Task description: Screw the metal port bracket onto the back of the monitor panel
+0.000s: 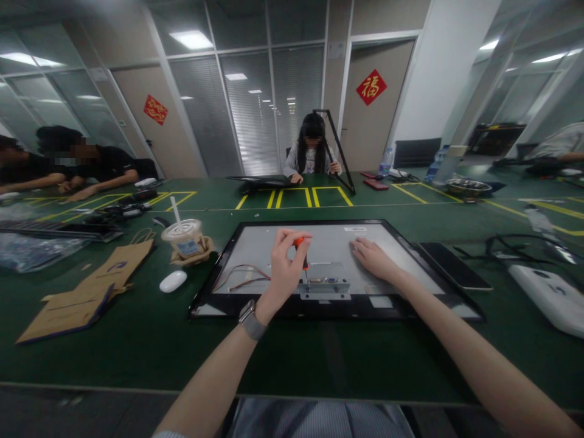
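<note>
On the green table (283,359), a broad panel (335,246) under both hands

At far left lie a paper bag (114,274), then a lidded cup (185,234) and a white rounded object (173,281); the cup, near the panel, could be knocked. Thin wires (250,281) lie loose over the panel's left part and might snag. The left hand (286,271) pinches an orange-handled screwdriver (305,263), shaft down by a metal bracket (326,288). The right hand (371,258) rests palm-down, fingers slightly spread, on the panel, which looks stiff and probably fragile, best gripped by its black frame (283,309). Just beside its right edge, a black slab (451,264) would crowd that grip.
</note>
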Demonstrator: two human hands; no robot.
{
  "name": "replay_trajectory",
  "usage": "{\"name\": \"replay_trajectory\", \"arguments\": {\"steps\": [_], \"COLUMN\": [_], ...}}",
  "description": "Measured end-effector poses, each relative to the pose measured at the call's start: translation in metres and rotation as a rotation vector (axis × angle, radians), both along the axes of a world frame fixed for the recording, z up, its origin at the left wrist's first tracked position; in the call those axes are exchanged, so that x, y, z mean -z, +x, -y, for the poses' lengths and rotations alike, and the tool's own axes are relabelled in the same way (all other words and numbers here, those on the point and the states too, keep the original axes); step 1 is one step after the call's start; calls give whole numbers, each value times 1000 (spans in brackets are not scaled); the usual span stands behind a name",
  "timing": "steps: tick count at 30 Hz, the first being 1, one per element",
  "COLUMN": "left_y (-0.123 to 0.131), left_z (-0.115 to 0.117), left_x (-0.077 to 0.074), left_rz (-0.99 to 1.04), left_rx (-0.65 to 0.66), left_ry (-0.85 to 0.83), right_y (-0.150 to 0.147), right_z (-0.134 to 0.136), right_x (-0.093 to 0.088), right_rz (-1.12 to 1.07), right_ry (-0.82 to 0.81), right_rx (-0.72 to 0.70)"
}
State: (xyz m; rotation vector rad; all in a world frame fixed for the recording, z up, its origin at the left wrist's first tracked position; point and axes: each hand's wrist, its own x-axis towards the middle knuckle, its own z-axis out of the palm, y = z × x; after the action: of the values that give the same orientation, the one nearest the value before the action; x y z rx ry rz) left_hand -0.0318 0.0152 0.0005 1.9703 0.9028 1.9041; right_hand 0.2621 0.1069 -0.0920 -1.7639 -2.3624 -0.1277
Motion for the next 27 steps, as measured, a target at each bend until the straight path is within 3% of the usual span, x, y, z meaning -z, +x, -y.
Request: {"name": "replay_trajectory", "arguments": {"steps": [6, 13, 21, 23, 27], "left_y": [1, -3, -1, -2, -3], "left_z": [0, -1, -5, -6, -5], "left_x": [2, -3, -2, -1, -1], "left_rz": [49, 43, 146, 134, 80], "left_rx": [193, 119, 313, 286, 91], "left_ry": [-107, -132, -266, -259, -164], "right_y": [2, 3, 2, 2, 1], "right_z": [-1, -2, -2, -2, -1], "right_x": [1, 2, 3, 3, 1], "right_rz": [-28, -40, -43, -36, -34], "right_ry": [3, 4, 10, 12, 16], "right_rx": [-12, -19, -15, -18, -18]}}
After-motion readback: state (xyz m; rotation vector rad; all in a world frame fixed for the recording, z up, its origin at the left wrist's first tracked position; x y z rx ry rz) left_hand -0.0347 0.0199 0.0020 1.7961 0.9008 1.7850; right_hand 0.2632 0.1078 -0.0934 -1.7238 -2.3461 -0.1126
